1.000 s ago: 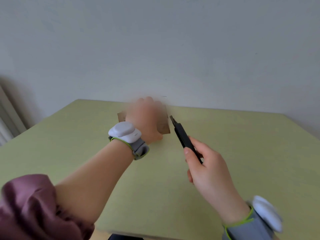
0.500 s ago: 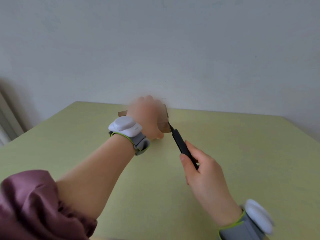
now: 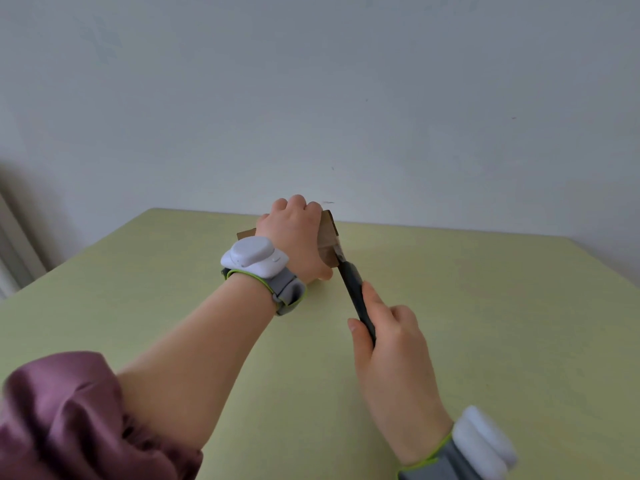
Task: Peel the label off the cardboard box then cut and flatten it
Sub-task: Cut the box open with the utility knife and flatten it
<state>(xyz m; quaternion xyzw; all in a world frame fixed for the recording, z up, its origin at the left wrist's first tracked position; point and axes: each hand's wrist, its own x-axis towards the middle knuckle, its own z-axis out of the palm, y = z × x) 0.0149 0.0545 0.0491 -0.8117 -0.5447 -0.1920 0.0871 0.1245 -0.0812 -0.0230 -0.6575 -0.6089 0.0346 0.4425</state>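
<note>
Cutting looks like the step now. The left hand (image 3: 292,233) holds the small cardboard box (image 3: 328,242) down on the green tabletop (image 3: 485,306), its grip wrapped over the top. The right hand (image 3: 388,337) grips a black box cutter (image 3: 355,289), blade touching the box's right side. Next, probably a careful slice along that side.

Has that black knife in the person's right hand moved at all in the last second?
Yes. The black utility knife in the right hand has advanced toward the small brown cardboard box; its tip, earlier apart from the box, now meets the box's near right edge.
</note>
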